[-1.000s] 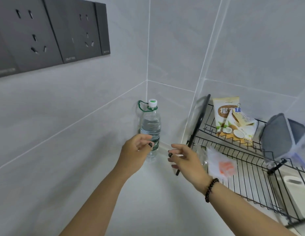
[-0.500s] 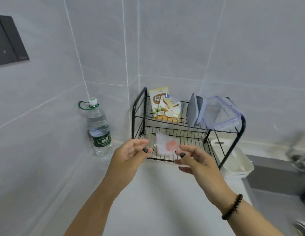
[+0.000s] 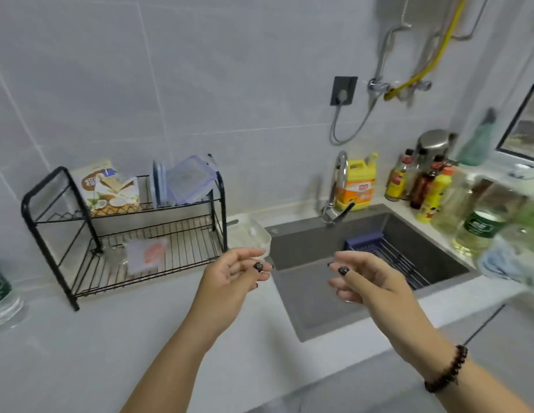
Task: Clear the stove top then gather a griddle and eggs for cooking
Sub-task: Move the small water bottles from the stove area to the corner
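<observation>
Both hands hang empty over the counter (image 3: 81, 347), the left hand (image 3: 230, 275) and right hand (image 3: 367, 278) with fingers loosely curled, holding nothing. No stove, griddle or eggs are in view; only the rack (image 3: 122, 231) at left and the sink (image 3: 364, 263) at right. This looks like the searching step: next, probably locate the stove top.

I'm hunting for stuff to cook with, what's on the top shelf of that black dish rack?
The top shelf of the black dish rack holds a coconut-print bag and upright clear plastic containers. Anything behind them is covered.
</observation>
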